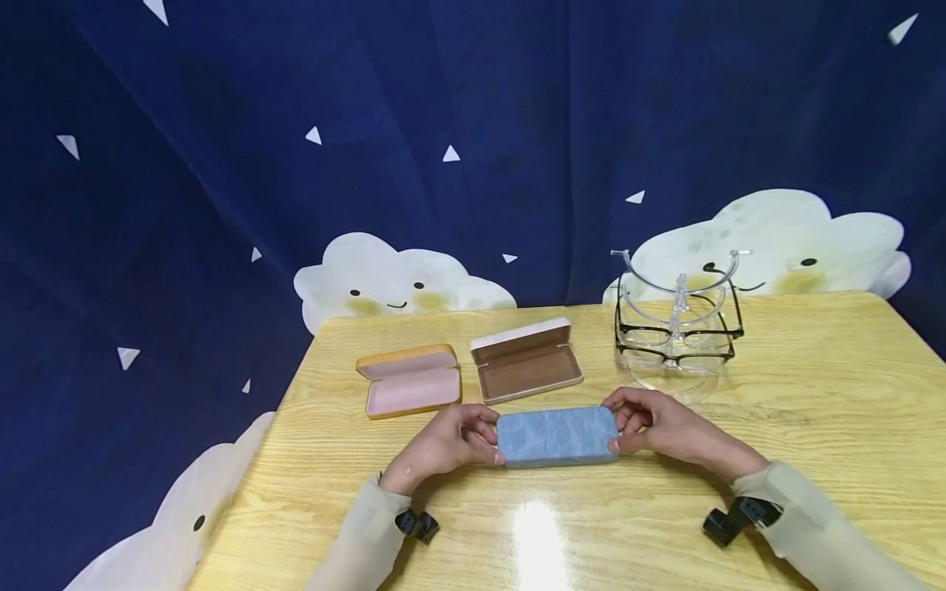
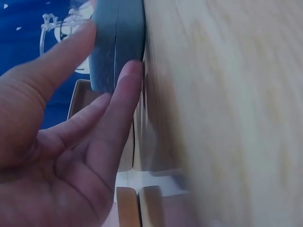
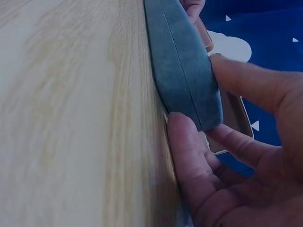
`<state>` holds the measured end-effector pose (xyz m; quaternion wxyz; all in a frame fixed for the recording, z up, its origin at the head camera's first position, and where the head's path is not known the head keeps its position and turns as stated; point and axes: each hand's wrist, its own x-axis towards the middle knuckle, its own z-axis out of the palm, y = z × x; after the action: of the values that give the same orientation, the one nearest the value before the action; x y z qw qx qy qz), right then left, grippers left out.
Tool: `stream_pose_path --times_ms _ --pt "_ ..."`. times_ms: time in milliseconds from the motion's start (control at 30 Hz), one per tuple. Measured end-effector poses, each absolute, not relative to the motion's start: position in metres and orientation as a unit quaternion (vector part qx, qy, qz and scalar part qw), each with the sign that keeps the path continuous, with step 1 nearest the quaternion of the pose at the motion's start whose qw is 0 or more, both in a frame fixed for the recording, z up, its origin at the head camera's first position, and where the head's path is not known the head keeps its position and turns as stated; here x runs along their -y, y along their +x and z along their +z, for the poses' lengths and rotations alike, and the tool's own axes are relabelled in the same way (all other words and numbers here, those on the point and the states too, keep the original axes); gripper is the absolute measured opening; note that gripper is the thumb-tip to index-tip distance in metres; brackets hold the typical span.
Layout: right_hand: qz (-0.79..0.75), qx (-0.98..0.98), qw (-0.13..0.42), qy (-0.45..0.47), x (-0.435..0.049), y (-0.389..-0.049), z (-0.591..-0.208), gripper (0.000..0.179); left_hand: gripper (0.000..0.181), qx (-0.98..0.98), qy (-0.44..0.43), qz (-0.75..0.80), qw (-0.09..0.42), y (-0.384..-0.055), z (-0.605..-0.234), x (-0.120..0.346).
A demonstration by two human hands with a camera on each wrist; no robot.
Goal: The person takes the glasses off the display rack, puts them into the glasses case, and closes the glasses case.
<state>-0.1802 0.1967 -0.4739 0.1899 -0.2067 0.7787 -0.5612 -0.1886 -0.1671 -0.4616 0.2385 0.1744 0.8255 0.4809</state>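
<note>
A closed blue glasses case (image 1: 557,437) lies lengthwise before me at the table's front middle. My left hand (image 1: 451,443) grips its left end, and my right hand (image 1: 661,425) holds the right end between thumb and fingers. In both wrist views a thin seam runs along the side of the blue case (image 2: 116,42), and its lid is down. The right wrist view has fingertips touching the end of the case (image 3: 184,71) close to the tabletop. Whether the case is slightly lifted I cannot tell.
Behind the left hand stands an open orange glasses case (image 1: 414,390) with a pink lining. Beside it is an open white case (image 1: 528,365), brown inside. A clear display stand (image 1: 680,300) carries black-framed glasses (image 1: 676,357) at the right. A blue curtain (image 1: 473,123) hangs behind the table.
</note>
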Motion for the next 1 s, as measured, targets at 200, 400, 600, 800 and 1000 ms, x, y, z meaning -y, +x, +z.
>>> stream_pose_path --times_ms 200,400,600,800,1000 --pt "-0.558 -0.768 0.213 -0.230 -0.1985 -0.1787 -0.4714 0.048 0.053 -0.823 0.175 0.472 0.263 -0.1871 -0.4566 0.1680" --pt "-0.552 -0.770 0.216 -0.235 -0.1986 -0.1782 -0.4704 0.048 0.047 -0.825 0.185 0.461 0.269 -0.1860 -0.4530 0.1666" --pt "-0.543 -0.777 0.218 -0.233 -0.1993 -0.1777 -0.4700 0.048 0.047 -0.822 0.187 0.462 0.277 -0.1854 -0.4526 0.1667" --pt "-0.545 -0.774 0.218 -0.237 -0.1990 -0.1777 -0.4704 0.047 0.048 -0.819 0.186 0.465 0.281 -0.1854 -0.4538 0.1667" --pt "-0.550 -0.766 0.221 -0.248 -0.1993 -0.1784 -0.4725 0.047 0.048 -0.822 0.187 0.460 0.280 -0.1846 -0.4541 0.1690"
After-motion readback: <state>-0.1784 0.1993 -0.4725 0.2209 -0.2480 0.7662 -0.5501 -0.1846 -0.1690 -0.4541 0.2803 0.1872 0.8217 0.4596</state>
